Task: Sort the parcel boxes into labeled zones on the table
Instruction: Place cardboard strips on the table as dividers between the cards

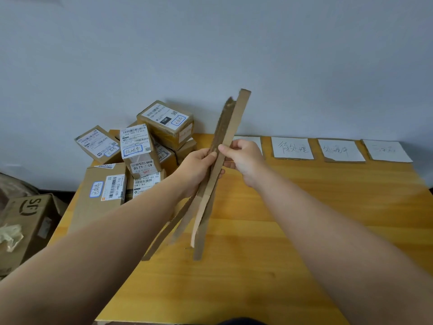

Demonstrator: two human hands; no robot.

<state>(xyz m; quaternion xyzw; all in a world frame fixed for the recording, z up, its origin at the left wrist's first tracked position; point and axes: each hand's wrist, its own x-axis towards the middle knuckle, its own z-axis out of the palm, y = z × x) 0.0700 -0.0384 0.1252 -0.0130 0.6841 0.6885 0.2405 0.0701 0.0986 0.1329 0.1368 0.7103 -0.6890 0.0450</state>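
several cardboard strips (230, 127) held tilted above table (281, 231) — left grip (199, 170) wraps, right grip (243, 158) pinches

Just one view here: a wide-angle cam on the person's head, facing forward and down over the yellow table (293, 231). It's close in, so both forearms run up from the near corners and the left hand (196, 167) and right hand (246, 158) meet on the cardboard strips (228, 127) about mid-frame. The grey wall (304, 55) fills the far top half, with parcel boxes (140, 148) far left and paper labels (291, 148) far right.
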